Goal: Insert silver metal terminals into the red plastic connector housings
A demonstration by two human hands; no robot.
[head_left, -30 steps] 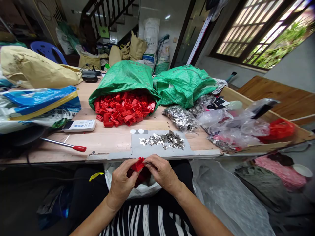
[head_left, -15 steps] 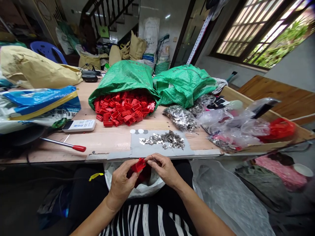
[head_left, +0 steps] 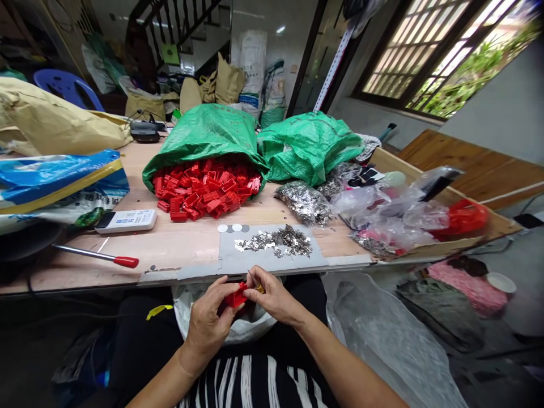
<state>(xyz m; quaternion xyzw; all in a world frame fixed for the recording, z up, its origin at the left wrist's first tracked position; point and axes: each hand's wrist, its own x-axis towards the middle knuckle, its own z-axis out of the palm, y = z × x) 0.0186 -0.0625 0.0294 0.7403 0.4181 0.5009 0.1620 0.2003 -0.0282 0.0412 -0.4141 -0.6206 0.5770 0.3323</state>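
Just past the table's front edge, my left hand [head_left: 209, 311] pinches a red plastic part [head_left: 236, 297], open like a small box, between thumb and fingers. My right hand [head_left: 271, 296] is closed right beside it, fingertips at the part's right side. Between those fingers shows a small yellow-ended piece [head_left: 259, 288]; its exact kind is hidden by the fingers. Below both hands a white bag [head_left: 246, 335] sits open on the lap. On the table ahead, small shiny metal pieces [head_left: 293, 241] lie heaped on a grey sheet [head_left: 229, 260].
Many like red parts [head_left: 204, 192] spill from a green sack [head_left: 208, 133]. A second green sack [head_left: 310, 144], a bag of metal pieces [head_left: 304, 203] and a box of plastic bags [head_left: 425, 249] stand right. A red-tipped lever [head_left: 125, 262] and a white device [head_left: 127, 221] are left.
The view has shifted slightly, so the table scene sits further left. My right fingers have curled closer against the red part, and the yellow-ended piece now shows between them. The left hand keeps its hold.
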